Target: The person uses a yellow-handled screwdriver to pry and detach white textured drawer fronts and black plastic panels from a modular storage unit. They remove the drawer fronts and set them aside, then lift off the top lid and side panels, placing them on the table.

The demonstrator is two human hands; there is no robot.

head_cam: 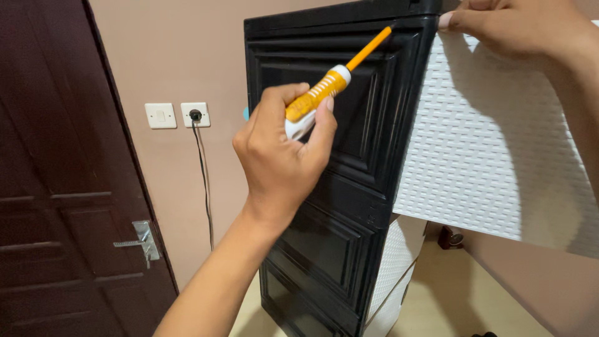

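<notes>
My left hand grips an orange and white screwdriver by its handle. Its orange shaft slants up to the right, with the tip near the upper right corner of a black plastic cabinet side panel. My right hand rests at the top right, fingers on the upper edge of a white woven-textured panel that meets the black cabinet's corner.
A dark brown door with a metal handle stands at the left. On the beige wall are a white light switch and a socket with a black cable hanging down. A lower white panel and tiled floor lie below.
</notes>
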